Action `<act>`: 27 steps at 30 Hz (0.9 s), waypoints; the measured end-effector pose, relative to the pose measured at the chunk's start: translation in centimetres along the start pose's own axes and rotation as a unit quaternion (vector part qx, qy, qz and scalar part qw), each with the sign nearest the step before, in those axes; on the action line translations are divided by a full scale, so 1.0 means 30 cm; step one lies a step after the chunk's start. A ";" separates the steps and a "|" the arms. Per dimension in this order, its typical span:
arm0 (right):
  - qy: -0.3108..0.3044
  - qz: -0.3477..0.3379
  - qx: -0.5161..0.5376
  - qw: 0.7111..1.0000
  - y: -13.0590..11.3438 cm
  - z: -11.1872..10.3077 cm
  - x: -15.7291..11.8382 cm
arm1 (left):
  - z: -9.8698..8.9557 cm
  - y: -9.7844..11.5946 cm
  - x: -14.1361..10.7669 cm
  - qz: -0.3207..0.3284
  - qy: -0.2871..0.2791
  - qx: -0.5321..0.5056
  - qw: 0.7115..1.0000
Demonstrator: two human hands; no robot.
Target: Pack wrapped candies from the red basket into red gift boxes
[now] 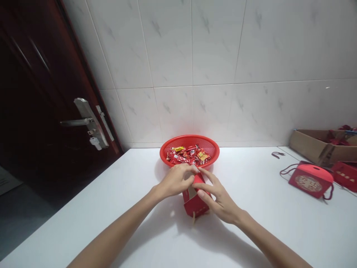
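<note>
A small red box (196,206) with pale cord ends at its near side is on the white table, just in front of a red plastic basket (165,147). Wrapped candies (192,153), mostly red with some yellow and gold, lie in the basket. My left hand (176,180) curls over the box's upper left part, its fingers pressed together at the far edge. From the right, my right hand (219,197) touches the box with its fingers spread. The fingers hide part of the box's top.
On the right stand a closed red box with a cord (311,181), another red box (345,176) and an open cardboard box (309,146). A dark cord (278,154) lies near the tiled wall (217,111). A door handle (87,122) is at left.
</note>
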State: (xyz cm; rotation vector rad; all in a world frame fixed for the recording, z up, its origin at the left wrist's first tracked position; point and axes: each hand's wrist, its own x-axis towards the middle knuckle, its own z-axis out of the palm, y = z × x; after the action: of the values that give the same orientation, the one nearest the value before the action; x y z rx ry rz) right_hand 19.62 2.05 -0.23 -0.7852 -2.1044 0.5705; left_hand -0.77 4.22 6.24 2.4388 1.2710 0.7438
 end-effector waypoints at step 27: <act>-0.149 0.086 -0.158 0.972 -0.081 -0.226 0.151 | -0.098 -0.114 -0.010 -0.022 -0.146 -0.081 0.986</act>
State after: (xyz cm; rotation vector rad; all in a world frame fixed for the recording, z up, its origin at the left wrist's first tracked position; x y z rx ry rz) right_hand 22.06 4.37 7.59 -1.1289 -2.4573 0.4727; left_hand -4.88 5.96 6.95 2.2791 1.1028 0.4376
